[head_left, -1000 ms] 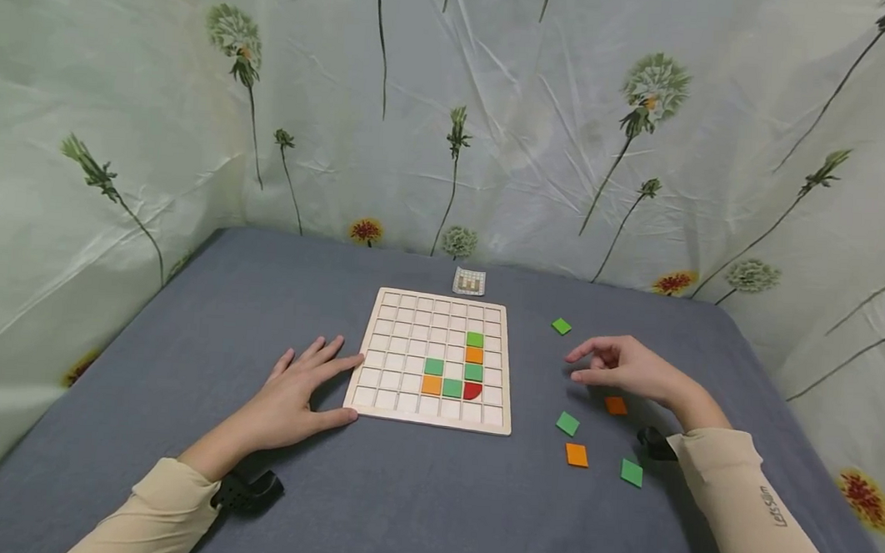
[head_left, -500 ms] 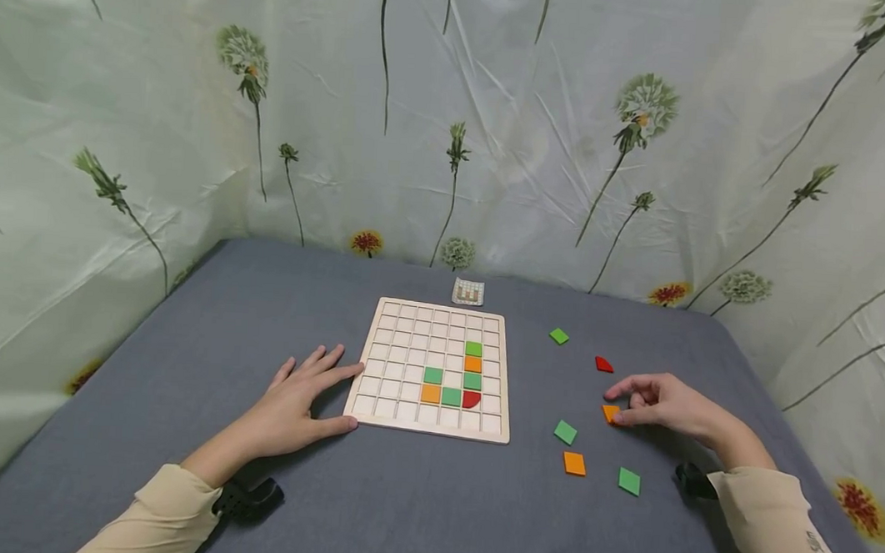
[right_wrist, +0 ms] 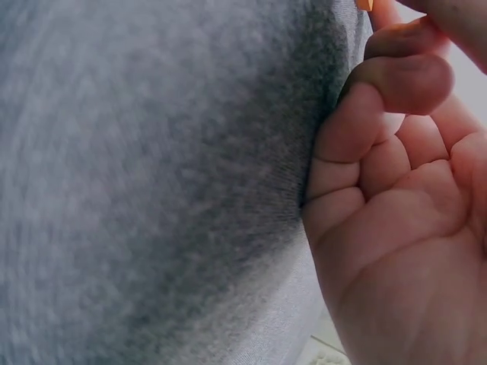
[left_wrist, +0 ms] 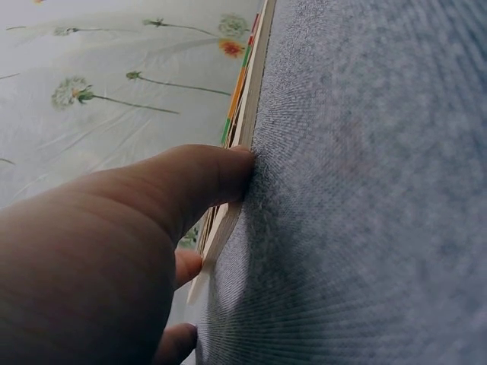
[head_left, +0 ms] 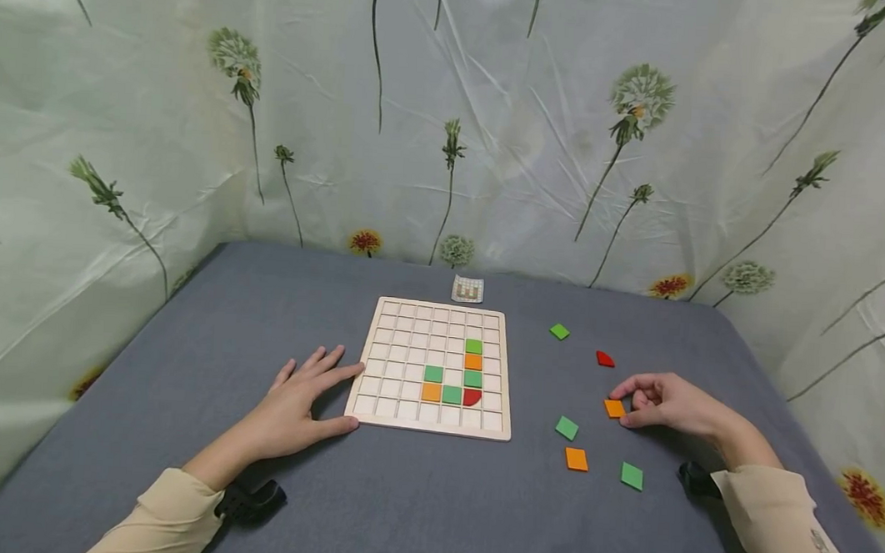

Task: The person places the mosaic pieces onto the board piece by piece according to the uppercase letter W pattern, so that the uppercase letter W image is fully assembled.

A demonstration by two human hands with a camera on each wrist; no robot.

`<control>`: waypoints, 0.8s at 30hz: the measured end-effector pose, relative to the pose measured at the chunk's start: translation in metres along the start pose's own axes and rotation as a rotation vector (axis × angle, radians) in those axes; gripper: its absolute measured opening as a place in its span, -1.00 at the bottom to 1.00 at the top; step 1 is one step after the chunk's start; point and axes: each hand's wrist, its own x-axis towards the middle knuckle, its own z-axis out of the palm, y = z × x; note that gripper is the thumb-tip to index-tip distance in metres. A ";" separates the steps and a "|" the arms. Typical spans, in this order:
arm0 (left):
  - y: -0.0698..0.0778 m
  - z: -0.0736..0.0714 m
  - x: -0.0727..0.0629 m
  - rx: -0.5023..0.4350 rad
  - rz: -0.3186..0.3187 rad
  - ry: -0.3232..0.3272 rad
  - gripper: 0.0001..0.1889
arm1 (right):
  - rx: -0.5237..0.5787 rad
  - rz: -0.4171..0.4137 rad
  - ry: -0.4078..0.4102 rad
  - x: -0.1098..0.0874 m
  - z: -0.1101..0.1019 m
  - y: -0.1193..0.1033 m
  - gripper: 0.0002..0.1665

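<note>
On the table lies a pale wooden grid board, holding several square tiles in green and orange and one red quarter-round tile. My left hand rests at the board's left side with spread fingers, the thumb and index finger at its edge. In the left wrist view the thumb overlaps that edge. To the right of the board my right hand pinches an orange square tile between thumb and index finger, low over the cloth. Only a sliver of that orange tile shows in the right wrist view.
Around the right hand lie a red quarter-round tile, green tiles and another orange tile. A small patterned card sits behind the board. A flowered curtain hangs behind the table.
My right hand has moved right and toward me, uncovering the loose red tile and taking the orange tile between thumb and index finger. The left hand stays at the board's edge.
</note>
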 end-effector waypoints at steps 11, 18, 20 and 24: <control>-0.002 0.004 0.000 0.000 -0.012 0.004 -0.19 | 0.004 -0.013 0.018 0.000 0.002 0.002 -0.48; -0.001 0.005 0.002 0.012 -0.019 0.005 -0.20 | -0.010 0.016 0.050 -0.001 0.003 0.003 -0.50; -0.001 0.005 0.002 0.018 -0.023 0.006 -0.20 | -0.010 0.013 0.054 -0.001 0.003 0.003 -0.50; 0.000 0.005 0.002 0.024 -0.028 0.006 -0.19 | -0.013 0.012 0.054 -0.002 0.004 0.003 -0.50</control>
